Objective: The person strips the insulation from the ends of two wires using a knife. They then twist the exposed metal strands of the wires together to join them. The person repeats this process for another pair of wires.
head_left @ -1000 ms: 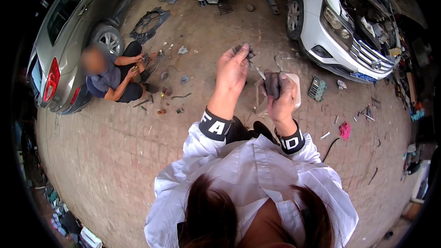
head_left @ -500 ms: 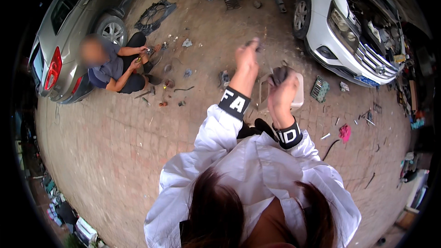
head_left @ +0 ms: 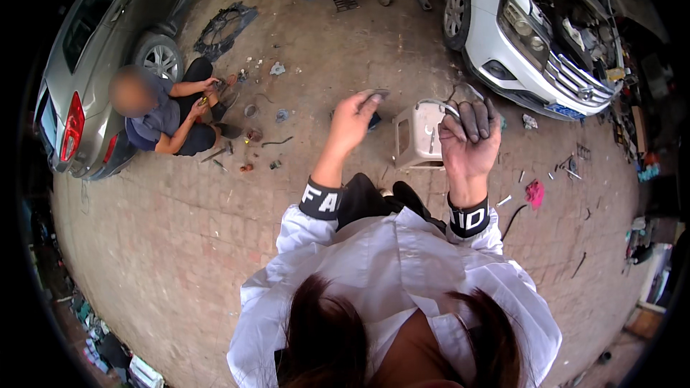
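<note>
My left hand [head_left: 350, 123] is raised in front of me, thumb and fingers pinched together. Their tips are dark with grime, and whatever they may hold is too small to make out. My right hand [head_left: 471, 140], also blackened, has its fingers curled in over the palm. A thin curved grey strip [head_left: 440, 105], like a bit of hose or wire, runs out from between those fingers toward the left. Beneath and between both hands stands a beige plastic stool [head_left: 408, 149], partly covered by my right hand.
At left a person [head_left: 169, 111] sits beside a grey-brown car [head_left: 108, 50], handling a small part. A white car [head_left: 496, 29] with its engine bay exposed stands at right. A pink cloth [head_left: 534, 193], a fan shroud [head_left: 224, 31] and several tools and parts lie on the brick floor.
My hands have moved apart and nearer to me, the left one shifting left. The right hand has turned to show its curled fingers, and the grey strip shows now. The view has shifted slightly.
</note>
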`<state>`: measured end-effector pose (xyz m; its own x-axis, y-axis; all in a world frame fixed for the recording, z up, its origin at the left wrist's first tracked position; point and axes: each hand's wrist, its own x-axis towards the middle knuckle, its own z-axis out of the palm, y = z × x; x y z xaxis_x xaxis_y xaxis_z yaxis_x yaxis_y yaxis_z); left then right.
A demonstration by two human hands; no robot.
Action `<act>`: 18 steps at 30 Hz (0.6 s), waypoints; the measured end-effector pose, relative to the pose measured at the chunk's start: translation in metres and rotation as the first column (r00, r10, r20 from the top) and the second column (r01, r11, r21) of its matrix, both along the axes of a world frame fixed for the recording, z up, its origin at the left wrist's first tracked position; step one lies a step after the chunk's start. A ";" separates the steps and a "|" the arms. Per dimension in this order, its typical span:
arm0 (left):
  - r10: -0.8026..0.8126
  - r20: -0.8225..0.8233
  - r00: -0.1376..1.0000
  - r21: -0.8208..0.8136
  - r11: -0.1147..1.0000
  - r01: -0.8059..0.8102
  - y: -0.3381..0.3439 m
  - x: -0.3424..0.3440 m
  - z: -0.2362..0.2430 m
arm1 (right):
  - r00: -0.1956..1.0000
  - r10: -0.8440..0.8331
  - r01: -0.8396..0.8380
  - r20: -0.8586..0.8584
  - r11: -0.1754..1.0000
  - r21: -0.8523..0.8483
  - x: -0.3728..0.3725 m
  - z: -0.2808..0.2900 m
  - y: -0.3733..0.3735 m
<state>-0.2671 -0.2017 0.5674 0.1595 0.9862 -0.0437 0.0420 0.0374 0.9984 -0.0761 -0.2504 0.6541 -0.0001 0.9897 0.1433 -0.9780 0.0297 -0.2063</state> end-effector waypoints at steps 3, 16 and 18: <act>-0.160 0.353 0.922 0.044 0.987 0.154 -0.023 0.012 0.056 | 0.998 0.051 -0.050 -0.033 0.998 0.022 -0.005 0.013 -0.005; -0.142 0.262 0.955 0.153 0.983 0.104 -0.051 0.022 0.103 | 0.994 -0.015 0.004 0.110 0.995 0.097 -0.008 0.034 -0.014; -0.077 0.142 0.987 0.221 0.974 0.044 -0.052 0.024 0.104 | 0.995 0.001 -0.013 0.097 0.992 0.122 -0.010 0.038 -0.015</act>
<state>-0.2435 -0.2542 0.6713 0.2080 0.9578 0.1984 -0.1124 -0.1781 0.9776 -0.0859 -0.2657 0.6926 -0.0268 0.9647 0.2619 -0.9541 0.0534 -0.2946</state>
